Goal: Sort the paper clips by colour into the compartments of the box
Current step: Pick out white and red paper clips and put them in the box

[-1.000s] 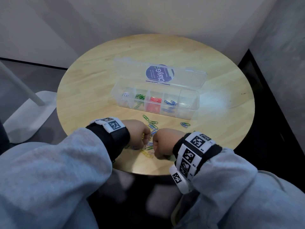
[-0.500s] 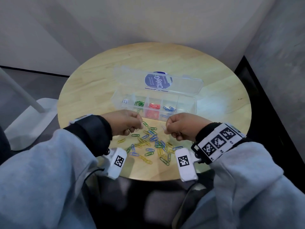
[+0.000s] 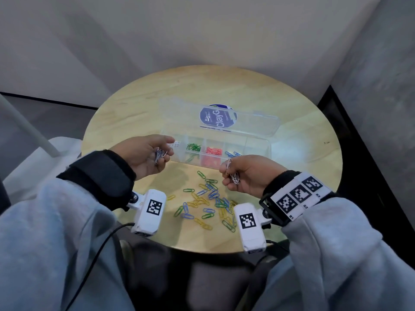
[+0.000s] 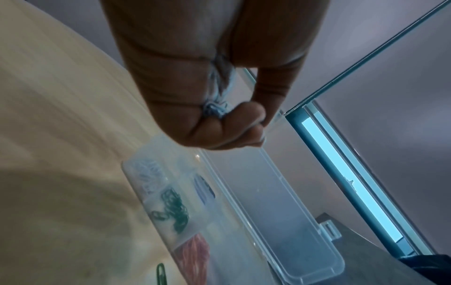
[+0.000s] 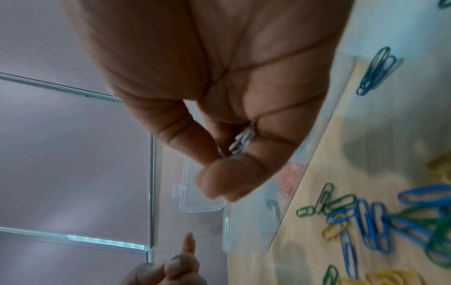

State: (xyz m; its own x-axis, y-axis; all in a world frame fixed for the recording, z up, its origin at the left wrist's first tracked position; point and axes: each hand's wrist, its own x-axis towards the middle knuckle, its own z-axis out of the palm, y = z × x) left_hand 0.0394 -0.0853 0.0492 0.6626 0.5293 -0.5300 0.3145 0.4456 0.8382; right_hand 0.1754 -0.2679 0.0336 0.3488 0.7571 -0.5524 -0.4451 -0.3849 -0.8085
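A clear compartment box (image 3: 267, 151) with its lid open stands mid-table, holding white (image 3: 176, 144), green (image 3: 194, 148), red (image 3: 214, 151) and blue clips (image 3: 233, 154) in separate compartments. My left hand (image 3: 148, 153) is palm up just left of the box and grips a bunch of white clips (image 3: 160, 155) (image 4: 216, 108). My right hand (image 3: 244, 176), in front of the box's blue compartment, grips more white clips (image 3: 233, 177) (image 5: 241, 141). Between my wrists lies a loose pile of blue, green and yellow clips (image 3: 208, 198).
The round wooden table (image 3: 134, 122) sits in a corner between two walls. A white lamp base and pole (image 3: 29, 131) stand on the floor to the left. White tagged camera units hang under both wrists near the table's front edge.
Both hands have lifted off the pile and turned palm up, each with white clips in it. They moved apart and toward the box, the left one reaching its left end.
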